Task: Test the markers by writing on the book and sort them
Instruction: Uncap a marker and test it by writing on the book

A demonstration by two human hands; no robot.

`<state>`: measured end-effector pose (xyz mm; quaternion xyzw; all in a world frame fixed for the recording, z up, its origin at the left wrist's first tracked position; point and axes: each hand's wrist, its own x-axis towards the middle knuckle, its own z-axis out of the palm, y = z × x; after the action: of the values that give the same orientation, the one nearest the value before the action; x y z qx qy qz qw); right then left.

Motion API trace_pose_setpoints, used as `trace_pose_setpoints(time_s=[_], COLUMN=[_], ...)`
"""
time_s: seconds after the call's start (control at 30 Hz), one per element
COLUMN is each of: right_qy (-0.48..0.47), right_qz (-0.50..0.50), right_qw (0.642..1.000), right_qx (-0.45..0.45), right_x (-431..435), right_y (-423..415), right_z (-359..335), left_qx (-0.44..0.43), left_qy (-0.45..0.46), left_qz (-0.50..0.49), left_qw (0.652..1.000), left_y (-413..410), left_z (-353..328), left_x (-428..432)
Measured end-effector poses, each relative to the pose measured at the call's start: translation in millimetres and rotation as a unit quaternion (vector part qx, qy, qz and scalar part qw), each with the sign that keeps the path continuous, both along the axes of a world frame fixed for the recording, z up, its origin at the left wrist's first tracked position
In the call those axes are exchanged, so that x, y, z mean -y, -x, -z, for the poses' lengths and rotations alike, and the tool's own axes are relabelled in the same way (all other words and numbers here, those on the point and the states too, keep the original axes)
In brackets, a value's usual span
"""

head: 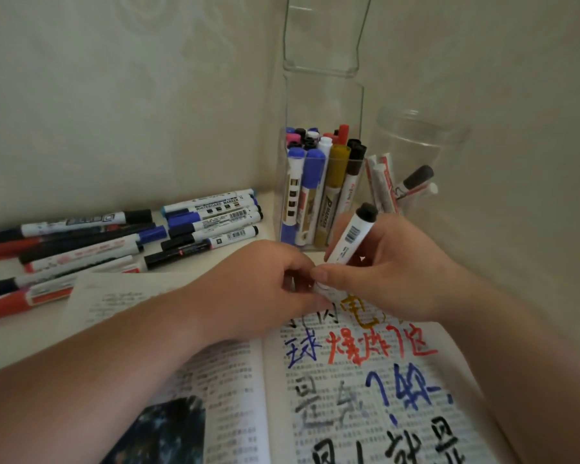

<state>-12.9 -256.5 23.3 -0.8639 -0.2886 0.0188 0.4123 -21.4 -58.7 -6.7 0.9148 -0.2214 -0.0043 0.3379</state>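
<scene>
White tabletop (pixel 0 346) is carrying a heap of loose markers (pixel 114 242) at the far left. They are lying flat with black, blue and red caps, well apart from both hands. Just right of them the open book (pixel 235 396) is lying across the lower middle. Its right page is showing handwriting in blue, red, yellow and black over the print.

The left hand (pixel 265 289) is hovering above the book's top edge, its fingers curling in and pinching the lower, white end of the marker (pixel 350 236). That end is blurred, so whether a cap is sitting there cannot be told. The marker is standing tilted, its black end pointing up and to the right and its lower end hanging just over the top of the right page. The right hand (pixel 395 272) is gripping the marker's barrel from the right, thumb pressing near the lower end and fingers wrapping behind the barrel.

Behind the hands a clear square container (pixel 318 105) is standing against the wall (pixel 114 95), holding a crowd of upright markers. Further right, just beside the container, a clear round jar (pixel 426 142) is holding a few markers leaning inside
</scene>
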Motion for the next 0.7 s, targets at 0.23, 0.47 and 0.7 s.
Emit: trace_pose_setpoints(time_s=[0.23,0.47,0.7], right_qy=[0.032,0.033,-0.084], right_qz=[0.062,0.054,0.147], right_qw=[0.997,0.998,0.982], right_qx=[-0.023,-0.017,0.080], right_x=[-9,-20,-16], right_y=[2,7,11], right_z=[-1,-2,15], left_qx=[-0.023,-0.021,-0.017], left_qy=[0.041,0.076,0.058], left_qz=[-0.011,-0.005,0.016], left_qw=[0.999,0.997,0.998], left_y=[-3,-2,-2], left_z=[5,6,-1], left_x=[1,0,1])
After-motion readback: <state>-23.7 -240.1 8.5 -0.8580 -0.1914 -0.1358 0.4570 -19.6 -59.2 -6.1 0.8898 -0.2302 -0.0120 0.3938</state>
